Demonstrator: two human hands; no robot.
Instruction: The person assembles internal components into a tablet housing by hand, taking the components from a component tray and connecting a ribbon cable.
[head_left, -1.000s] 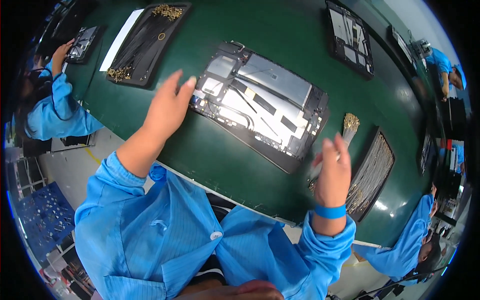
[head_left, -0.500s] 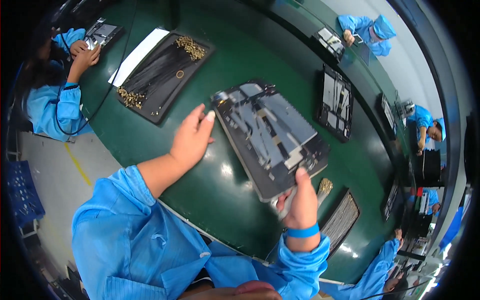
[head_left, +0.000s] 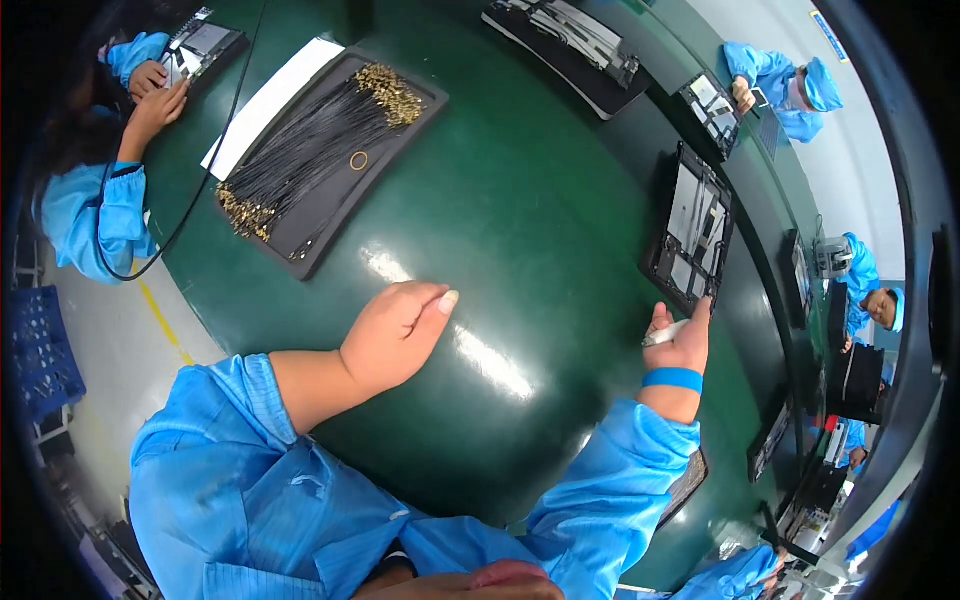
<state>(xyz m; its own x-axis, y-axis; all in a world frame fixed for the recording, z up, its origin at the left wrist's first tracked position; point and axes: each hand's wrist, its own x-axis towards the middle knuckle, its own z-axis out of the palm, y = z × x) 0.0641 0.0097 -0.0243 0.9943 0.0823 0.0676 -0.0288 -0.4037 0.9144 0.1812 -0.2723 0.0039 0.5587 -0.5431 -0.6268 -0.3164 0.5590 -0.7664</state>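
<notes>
My left hand (head_left: pixel 395 335) is over the middle of the table, fingers curled in and thumb laid along them; nothing shows in it. To the right, my right hand (head_left: pixel 682 342) reaches the near end of a black open-frame device (head_left: pixel 692 235) with grey and silver parts inside. A small whitish object (head_left: pixel 664 333), its kind unclear, is tucked between that hand's fingers and palm. At the far edge lies another flat dark device (head_left: pixel 570 45) with grey strips. A dark tray (head_left: pixel 345 195) at the left holds many thin black cables (head_left: pixel 315 140) with gold ends and a ring.
A white sheet (head_left: pixel 270 105) lies beside the tray on the green table (head_left: pixel 480 230). A second tray (head_left: pixel 685 488) is partly behind my right sleeve. At the left, a co-worker's hands (head_left: pixel 155 92) work on a device. More devices (head_left: pixel 712 112) line the right side, near other people.
The device I held has left my right hand and lies at the far edge. My right hand has moved right to another device. My left hand's fingers have curled in.
</notes>
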